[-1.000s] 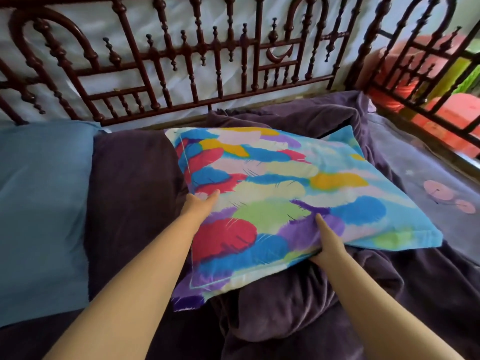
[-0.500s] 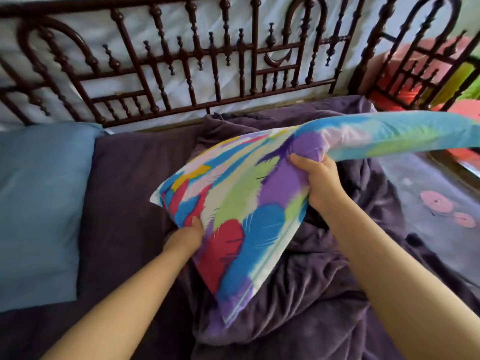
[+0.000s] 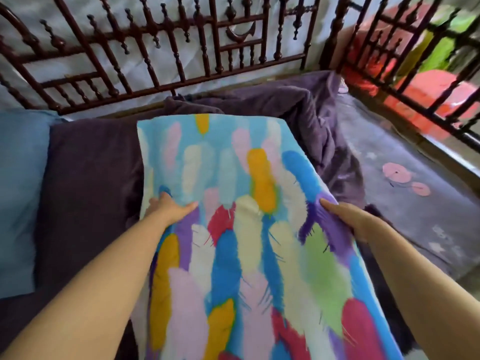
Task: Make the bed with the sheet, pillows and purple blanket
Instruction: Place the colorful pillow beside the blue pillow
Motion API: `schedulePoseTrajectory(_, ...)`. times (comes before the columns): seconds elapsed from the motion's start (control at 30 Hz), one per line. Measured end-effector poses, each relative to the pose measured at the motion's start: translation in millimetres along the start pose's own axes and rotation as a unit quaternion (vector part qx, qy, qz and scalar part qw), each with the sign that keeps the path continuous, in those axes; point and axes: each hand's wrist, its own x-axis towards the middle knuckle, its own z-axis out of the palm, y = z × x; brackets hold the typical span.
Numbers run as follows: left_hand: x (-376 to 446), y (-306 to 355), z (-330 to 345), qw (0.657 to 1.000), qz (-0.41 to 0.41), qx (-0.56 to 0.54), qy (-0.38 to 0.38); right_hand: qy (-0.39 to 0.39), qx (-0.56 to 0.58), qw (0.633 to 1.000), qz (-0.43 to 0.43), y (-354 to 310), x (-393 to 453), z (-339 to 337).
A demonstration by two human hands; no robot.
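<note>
- Holding the feather-print pillow by its two long edges, the person has it stretched lengthways away from the body, its far end near the headboard and its near end running out of the bottom of the view.
- The left hand grips the pillow's left edge: the thumb lies on top of the fabric, the fingers are curled under it and hidden.
- The right hand grips the right edge, thumb stretched along the top surface, fingers tucked beneath and out of sight.
- The purple blanket lies bunched and crumpled past the pillow's far right corner, against the headboard.
- A dark purple pillow lies flat just left of the colourful one, and a blue pillow lies at the left edge of the view, beside it.
- The sheet, greyish purple with pink flowers, is exposed on the right part of the bed.
- A dark wooden side rail stands on the right, with blurred red and green shapes behind it.
</note>
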Motion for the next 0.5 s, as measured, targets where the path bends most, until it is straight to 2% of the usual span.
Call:
schedulePoseTrajectory(0.07, -6, -7, 16, 0.999, 0.01, -0.04, 0.021, 0.043, -0.052, 0.998, -0.016, 12, 11, 3)
schedulePoseTrajectory(0.13, -12, -16, 22, 0.99, 0.014, -0.14, 0.009, 0.086, -0.096, 0.991, -0.026, 11, 16, 9)
schedulePoseTrajectory(0.23, -22, -29, 28, 0.967, -0.053, -0.246, 0.031, 0.127, -0.103, 0.986, -0.033, 0, 19, 17)
schedulePoseTrajectory(0.33, -41, -36, 28, 0.955, -0.098, -0.277, 0.033, 0.145, -0.094, 0.984, -0.042, -11, 17, 25)
schedulePoseTrajectory(0.5, -71, -46, 5, 0.934, -0.076, -0.338, 0.085, 0.223, -0.077, 0.96, -0.15, -37, -28, 36)
